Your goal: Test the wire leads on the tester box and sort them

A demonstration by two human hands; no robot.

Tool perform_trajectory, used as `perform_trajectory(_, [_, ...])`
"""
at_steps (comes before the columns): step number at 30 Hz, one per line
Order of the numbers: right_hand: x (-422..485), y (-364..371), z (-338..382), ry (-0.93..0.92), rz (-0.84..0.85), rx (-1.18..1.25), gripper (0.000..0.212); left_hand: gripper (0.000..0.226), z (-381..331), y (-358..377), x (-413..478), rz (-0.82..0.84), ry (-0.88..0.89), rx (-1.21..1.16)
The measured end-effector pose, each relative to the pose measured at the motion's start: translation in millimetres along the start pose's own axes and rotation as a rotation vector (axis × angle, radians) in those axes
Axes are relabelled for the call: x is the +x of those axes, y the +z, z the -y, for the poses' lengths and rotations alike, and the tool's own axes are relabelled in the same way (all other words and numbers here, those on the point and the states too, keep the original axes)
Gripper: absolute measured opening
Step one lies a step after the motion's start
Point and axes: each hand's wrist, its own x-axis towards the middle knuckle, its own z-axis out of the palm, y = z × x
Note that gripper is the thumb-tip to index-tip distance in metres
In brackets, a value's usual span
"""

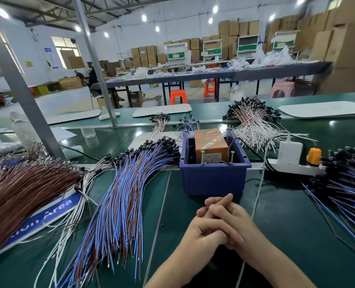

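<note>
Fingers of left hand and right hand interlock, empty, near taped orange tester box in blue plastic bin. Slender blue-brown wire leads fan leftward.

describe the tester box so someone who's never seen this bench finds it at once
At the middle of the green bench sits a blue plastic bin. The tester box stands inside it: an orange block wrapped in clear tape, with two upright screws at its front.

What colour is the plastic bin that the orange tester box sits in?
The bin is dark blue, clearest in the head view.
</note>
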Motion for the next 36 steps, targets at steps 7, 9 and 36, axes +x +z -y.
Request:
perform_trajectory(7, [-7.0, 5.3, 3.2, -0.069, -0.038, -0.129, 0.019, 0.039, -0.1, -1.6, 0.6, -0.027, 0.019, 0.039])
perform_trajectory(9, [-5.8, 6.5, 6.7, -0.109, -0.058, -0.157, 0.038, 0.043, -11.5, -13.1, 2.2, -0.089, 0.082, 0.095])
perform_trajectory(36, [-7.9, -25.5, 24.0, -0.310, -0.300, -0.083, 0.036, 0.037, -30.0, -223.7, 48.9, -1.186, -0.420, 0.756])
